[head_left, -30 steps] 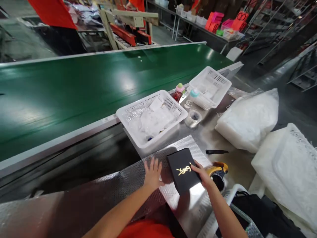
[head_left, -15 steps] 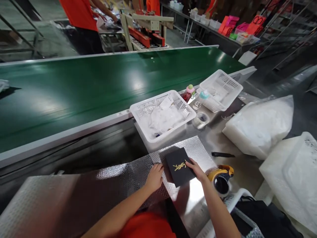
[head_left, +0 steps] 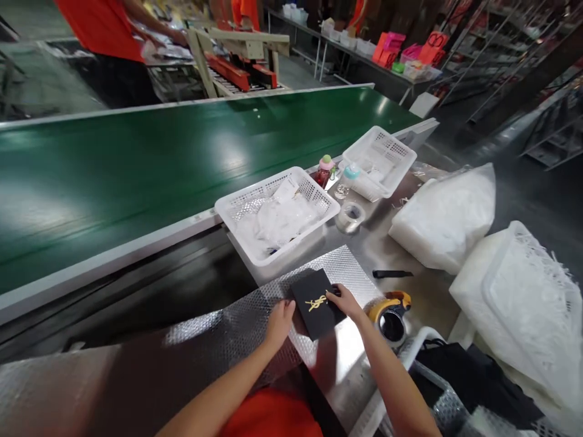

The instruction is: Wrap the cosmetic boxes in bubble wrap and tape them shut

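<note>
A flat black box (head_left: 316, 321) with a gold monogram lies on a silvery sheet of bubble wrap (head_left: 246, 321). My right hand (head_left: 344, 301) grips the box's right edge, thumb on top and fingers at the far side. At the box's left edge is my left hand (head_left: 279, 321), its fingers closed on the bubble wrap; the exact pinch is partly hidden. The long end of the wrap runs off to the left. Right of the box rest a yellow tape dispenser (head_left: 392, 315) and a black utility knife (head_left: 392, 274).
Beyond the wrap stands a white basket (head_left: 268, 261) of clear plastic packs. Behind it are a tape roll (head_left: 350, 215), two small bottles and another basket (head_left: 401, 155). A green conveyor (head_left: 159, 158) crosses behind. Large white foam bundles (head_left: 446, 218) lie right. A person works beyond the conveyor.
The view has shifted, so the surroundings sit further left. My left hand has come closer against the box's left edge. My right hand stays on its right edge.
</note>
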Demonstrator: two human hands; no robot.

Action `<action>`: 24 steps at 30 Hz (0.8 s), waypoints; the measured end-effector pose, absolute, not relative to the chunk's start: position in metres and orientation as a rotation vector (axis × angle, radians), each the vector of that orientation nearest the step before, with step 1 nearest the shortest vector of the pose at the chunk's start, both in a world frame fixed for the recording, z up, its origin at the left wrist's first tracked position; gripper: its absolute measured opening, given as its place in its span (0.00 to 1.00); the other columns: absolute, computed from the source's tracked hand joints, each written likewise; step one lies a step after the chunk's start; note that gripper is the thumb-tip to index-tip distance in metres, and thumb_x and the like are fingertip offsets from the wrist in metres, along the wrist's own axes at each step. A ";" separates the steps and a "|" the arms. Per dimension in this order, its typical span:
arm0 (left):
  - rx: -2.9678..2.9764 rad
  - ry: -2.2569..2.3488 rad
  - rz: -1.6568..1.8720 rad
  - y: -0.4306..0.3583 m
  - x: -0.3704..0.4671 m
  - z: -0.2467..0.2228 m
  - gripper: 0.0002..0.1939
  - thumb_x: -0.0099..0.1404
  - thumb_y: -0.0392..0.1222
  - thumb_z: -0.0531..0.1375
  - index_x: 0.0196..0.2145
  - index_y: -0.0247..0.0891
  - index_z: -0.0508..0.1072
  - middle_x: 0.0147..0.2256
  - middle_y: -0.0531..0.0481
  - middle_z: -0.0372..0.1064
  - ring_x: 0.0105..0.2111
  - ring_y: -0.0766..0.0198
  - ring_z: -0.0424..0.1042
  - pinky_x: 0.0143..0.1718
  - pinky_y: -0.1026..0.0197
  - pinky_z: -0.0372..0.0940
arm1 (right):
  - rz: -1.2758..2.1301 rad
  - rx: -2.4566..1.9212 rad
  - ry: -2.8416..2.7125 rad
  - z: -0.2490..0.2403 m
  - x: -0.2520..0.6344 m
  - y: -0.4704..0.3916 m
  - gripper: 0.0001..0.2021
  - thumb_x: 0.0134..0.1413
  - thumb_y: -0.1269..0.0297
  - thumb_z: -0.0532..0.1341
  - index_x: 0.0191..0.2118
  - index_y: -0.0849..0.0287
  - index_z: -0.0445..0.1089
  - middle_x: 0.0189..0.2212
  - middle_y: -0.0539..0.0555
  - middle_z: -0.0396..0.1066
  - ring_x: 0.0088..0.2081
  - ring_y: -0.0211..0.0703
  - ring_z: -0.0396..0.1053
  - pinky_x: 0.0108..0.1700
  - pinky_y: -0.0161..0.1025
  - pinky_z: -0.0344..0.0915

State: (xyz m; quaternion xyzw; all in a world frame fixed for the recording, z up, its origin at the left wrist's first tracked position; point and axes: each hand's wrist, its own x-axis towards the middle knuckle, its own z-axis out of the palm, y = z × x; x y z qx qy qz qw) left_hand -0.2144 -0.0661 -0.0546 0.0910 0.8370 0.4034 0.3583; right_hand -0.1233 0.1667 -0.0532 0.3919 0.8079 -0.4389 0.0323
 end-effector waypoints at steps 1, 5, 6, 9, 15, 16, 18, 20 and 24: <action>0.061 2.059 1.104 -0.060 -0.212 -0.051 0.15 0.72 0.51 0.54 0.43 0.38 0.72 0.42 0.40 0.76 0.44 0.51 0.77 0.45 0.53 0.71 | -1.268 1.257 2.546 -0.051 -0.124 0.176 0.17 0.53 0.54 0.64 0.45 0.58 0.75 0.41 0.56 0.78 0.44 0.48 0.74 0.48 0.43 0.70; -0.355 1.753 1.243 -0.042 -0.203 -0.036 0.18 0.67 0.50 0.63 0.49 0.39 0.67 0.45 0.41 0.76 0.37 0.56 0.78 0.31 0.58 0.72 | -0.853 1.527 2.631 -0.048 -0.125 0.219 0.19 0.59 0.63 0.59 0.54 0.64 0.70 0.53 0.69 0.71 0.55 0.57 0.69 0.58 0.52 0.63; -0.403 1.729 1.265 -0.040 -0.202 -0.033 0.18 0.66 0.49 0.64 0.48 0.39 0.67 0.46 0.41 0.76 0.38 0.56 0.78 0.31 0.59 0.73 | -0.767 1.573 2.607 -0.048 -0.125 0.227 0.20 0.58 0.66 0.59 0.55 0.65 0.70 0.53 0.72 0.70 0.55 0.59 0.68 0.57 0.54 0.62; -0.480 1.693 1.301 -0.034 -0.200 -0.026 0.19 0.64 0.48 0.66 0.48 0.40 0.68 0.51 0.40 0.75 0.41 0.55 0.79 0.31 0.57 0.74 | -0.550 1.651 2.531 -0.050 -0.124 0.242 0.19 0.56 0.69 0.60 0.53 0.69 0.71 0.53 0.77 0.69 0.55 0.65 0.68 0.55 0.58 0.62; -0.488 1.673 1.303 -0.030 -0.199 -0.029 0.24 0.60 0.49 0.70 0.48 0.39 0.68 0.49 0.40 0.76 0.38 0.53 0.80 0.30 0.54 0.77 | -0.372 1.481 2.562 -0.032 -0.118 0.256 0.09 0.60 0.65 0.61 0.39 0.62 0.78 0.46 0.69 0.75 0.52 0.61 0.70 0.52 0.52 0.61; -0.487 1.675 1.307 -0.030 -0.199 -0.031 0.25 0.59 0.50 0.71 0.49 0.39 0.68 0.49 0.40 0.76 0.38 0.52 0.80 0.30 0.53 0.77 | -0.374 1.434 2.575 -0.026 -0.116 0.258 0.09 0.59 0.64 0.62 0.37 0.61 0.79 0.44 0.67 0.76 0.50 0.59 0.71 0.50 0.50 0.62; -0.488 1.660 1.317 -0.029 -0.197 -0.032 0.26 0.59 0.50 0.71 0.50 0.39 0.68 0.51 0.39 0.75 0.37 0.53 0.80 0.29 0.54 0.76 | -0.405 1.348 2.589 -0.015 -0.112 0.261 0.08 0.58 0.63 0.63 0.33 0.60 0.78 0.39 0.63 0.77 0.43 0.54 0.73 0.44 0.44 0.62; -0.492 1.619 1.311 -0.029 -0.196 -0.032 0.23 0.61 0.48 0.69 0.50 0.40 0.67 0.51 0.40 0.76 0.36 0.56 0.80 0.29 0.57 0.75 | -0.446 1.277 2.602 -0.003 -0.109 0.258 0.09 0.58 0.62 0.63 0.30 0.58 0.78 0.34 0.59 0.78 0.38 0.48 0.73 0.38 0.39 0.60; -0.511 1.566 1.274 -0.029 -0.193 -0.035 0.18 0.65 0.48 0.65 0.50 0.41 0.68 0.45 0.43 0.78 0.33 0.59 0.79 0.30 0.59 0.73 | -0.505 1.126 2.673 0.025 -0.111 0.234 0.08 0.58 0.61 0.63 0.31 0.57 0.76 0.34 0.56 0.78 0.36 0.45 0.71 0.35 0.37 0.56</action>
